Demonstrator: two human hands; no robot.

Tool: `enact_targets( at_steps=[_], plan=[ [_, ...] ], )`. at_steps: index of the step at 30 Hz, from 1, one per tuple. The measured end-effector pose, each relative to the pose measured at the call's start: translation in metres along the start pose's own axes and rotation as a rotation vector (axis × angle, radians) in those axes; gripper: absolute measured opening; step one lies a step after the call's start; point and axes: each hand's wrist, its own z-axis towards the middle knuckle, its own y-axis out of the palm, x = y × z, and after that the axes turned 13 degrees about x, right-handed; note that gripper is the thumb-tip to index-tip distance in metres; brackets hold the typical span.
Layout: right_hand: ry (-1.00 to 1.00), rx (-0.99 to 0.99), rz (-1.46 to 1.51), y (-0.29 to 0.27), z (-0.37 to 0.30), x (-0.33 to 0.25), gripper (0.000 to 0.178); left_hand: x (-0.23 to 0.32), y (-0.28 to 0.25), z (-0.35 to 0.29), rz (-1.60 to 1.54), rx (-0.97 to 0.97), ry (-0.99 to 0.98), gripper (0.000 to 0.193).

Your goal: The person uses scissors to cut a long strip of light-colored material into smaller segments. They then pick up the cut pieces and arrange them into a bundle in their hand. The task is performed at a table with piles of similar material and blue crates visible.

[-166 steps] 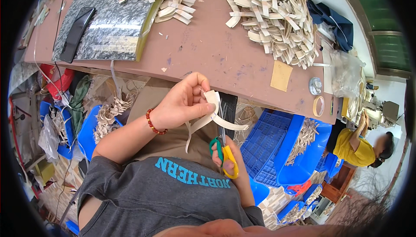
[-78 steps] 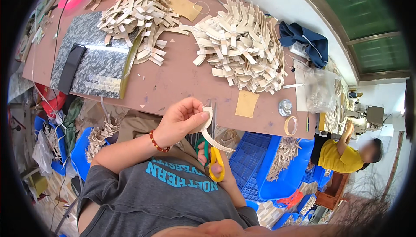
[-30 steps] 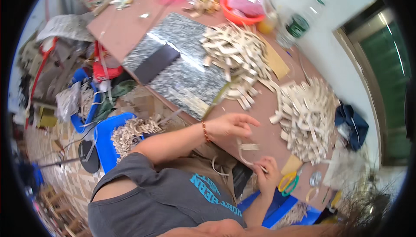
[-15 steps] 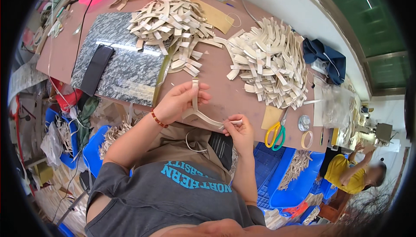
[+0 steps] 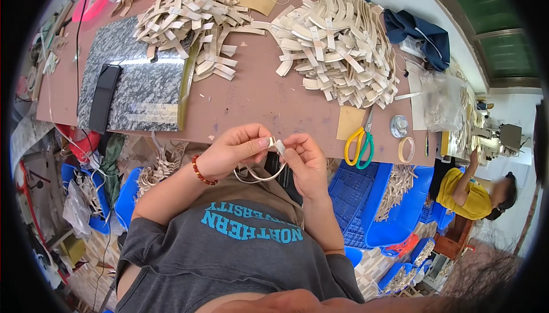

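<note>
My left hand [image 5: 239, 150] and my right hand [image 5: 306, 163] are close together just off the table's near edge. Between them a cream strap [image 5: 264, 178] bends down into a loop. Each hand pinches one end, and the two ends nearly meet; whether they touch I cannot tell. On the table beyond lie two heaps of similar cream straps, the left heap [image 5: 186, 18] partly over a grey stone slab [image 5: 123, 47] and the right heap [image 5: 337, 41] larger. Right of my hands lie scissors [image 5: 360, 146] with one yellow and one green handle.
A dark phone [image 5: 105, 97] rests on the slab. Near the scissors lie a tape roll [image 5: 406, 149] and a clear round item [image 5: 398, 125]. Blue bins [image 5: 400, 221] of straps stand below the table. A person in a yellow shirt [image 5: 464, 194] works at the far right.
The strap's ends have been brought together, turning it from a stretched-out piece into a loop. My left hand came down and my right hand moved left; the view has shifted.
</note>
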Motion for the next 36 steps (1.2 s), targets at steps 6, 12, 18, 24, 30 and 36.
enact_targets(
  at_steps=[6,12,18,24,30,36],
  plan=[
    [0.096,0.026,0.127,-0.006,-0.001,0.004,0.013,-0.004,0.003,0.000,0.027,0.031,0.030,0.015],
    [0.078,-0.035,0.061,-0.004,-0.003,0.003,0.012,-0.007,-0.001,0.001,0.055,-0.001,0.017,0.014],
    [0.077,-0.166,-0.158,-0.010,0.005,-0.016,0.014,-0.007,-0.001,-0.003,0.213,-0.129,-0.023,0.011],
    [-0.587,0.027,-0.638,0.021,0.001,-0.032,0.041,-0.013,0.018,-0.009,0.399,0.230,0.388,0.007],
    [-1.121,0.203,-0.860,0.021,-0.006,-0.018,0.028,-0.018,0.022,-0.011,0.797,0.355,0.858,0.008],
    [-1.180,0.117,-0.806,0.022,-0.015,-0.013,0.022,-0.015,0.021,-0.010,0.830,0.379,0.858,0.014]
  ],
)
